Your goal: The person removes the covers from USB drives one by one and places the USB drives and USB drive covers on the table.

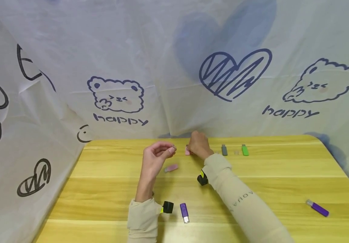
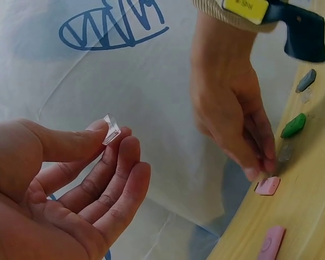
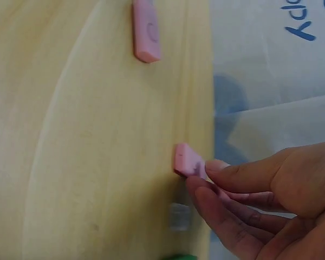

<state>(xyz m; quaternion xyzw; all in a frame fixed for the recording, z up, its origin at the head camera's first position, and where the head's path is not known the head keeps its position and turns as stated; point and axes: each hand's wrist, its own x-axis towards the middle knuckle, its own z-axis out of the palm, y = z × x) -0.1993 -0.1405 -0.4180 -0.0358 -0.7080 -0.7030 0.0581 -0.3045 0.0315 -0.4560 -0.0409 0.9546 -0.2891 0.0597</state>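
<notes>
My left hand (image 1: 155,157) is raised over the table, pinching a small clear plastic cap (image 2: 111,130) between thumb and index finger, its other fingers loosely bent. At the table's back edge, my right hand (image 1: 200,144) pinches the end of a pink USB stick (image 3: 187,161) with thumb and fingertips. The stick lies low on the wood, its far end partly covered by the fingers. Beside it on the table is another clear cap (image 3: 180,216). A second pink USB stick (image 1: 171,168) lies between the hands, nearer to me.
Along the back edge stand out a grey USB stick (image 1: 224,150), a clear cap (image 1: 236,152) and a green USB stick (image 1: 245,150). One purple USB stick (image 1: 184,212) lies near the front, another purple stick (image 1: 317,208) at the right. A printed cloth (image 1: 162,67) hangs behind the table.
</notes>
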